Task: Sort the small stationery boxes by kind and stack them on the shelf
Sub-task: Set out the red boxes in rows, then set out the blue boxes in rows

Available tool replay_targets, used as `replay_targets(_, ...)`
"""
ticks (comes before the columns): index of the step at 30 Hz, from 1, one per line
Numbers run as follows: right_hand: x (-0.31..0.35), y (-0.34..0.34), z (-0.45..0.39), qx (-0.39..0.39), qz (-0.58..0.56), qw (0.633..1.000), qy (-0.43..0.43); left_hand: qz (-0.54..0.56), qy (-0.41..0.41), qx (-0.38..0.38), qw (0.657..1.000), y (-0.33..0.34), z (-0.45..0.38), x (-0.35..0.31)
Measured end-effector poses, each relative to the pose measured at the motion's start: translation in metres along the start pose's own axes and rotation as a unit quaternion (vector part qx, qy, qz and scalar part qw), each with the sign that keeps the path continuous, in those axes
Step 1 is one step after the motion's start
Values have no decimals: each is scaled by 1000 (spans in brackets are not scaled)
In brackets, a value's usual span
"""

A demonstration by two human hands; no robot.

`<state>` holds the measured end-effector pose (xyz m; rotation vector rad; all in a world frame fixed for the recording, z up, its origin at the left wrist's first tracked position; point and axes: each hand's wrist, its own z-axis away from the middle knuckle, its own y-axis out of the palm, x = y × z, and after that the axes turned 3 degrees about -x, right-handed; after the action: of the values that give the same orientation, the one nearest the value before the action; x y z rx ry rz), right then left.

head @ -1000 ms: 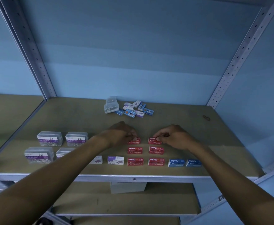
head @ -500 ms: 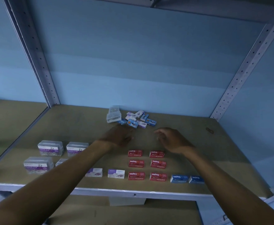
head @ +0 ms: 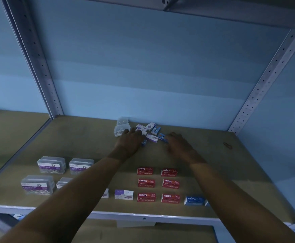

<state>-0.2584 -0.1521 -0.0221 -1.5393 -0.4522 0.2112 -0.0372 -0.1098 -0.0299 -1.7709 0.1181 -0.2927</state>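
Lying between both hands [head: 131, 142] [head: 178, 143], seemingly touched, unsorted boxes [head: 152, 132].

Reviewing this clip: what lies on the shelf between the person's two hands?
In the head view, small purple-and-white boxes and a blue box from the unsorted pile lie between the left hand and right hand.

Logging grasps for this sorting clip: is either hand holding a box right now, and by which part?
Cannot be told: left hand and right hand reach the unsorted pile, fingers hidden.
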Motion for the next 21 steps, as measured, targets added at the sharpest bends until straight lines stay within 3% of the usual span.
replay_targets(9, -7, 4, 11, -81, -106, 991, 27, -18, 47, -14, 999, 4, 1, 8)
replay_targets(13, -9, -1, 11, -101, -130, 985, 42, 40, 26, -14, 999, -3, -3, 8)
replay_targets(21, -10, -21, 34, -28, -175, 984, 18, 180, 79, 31, 980, -9, -2, 17)
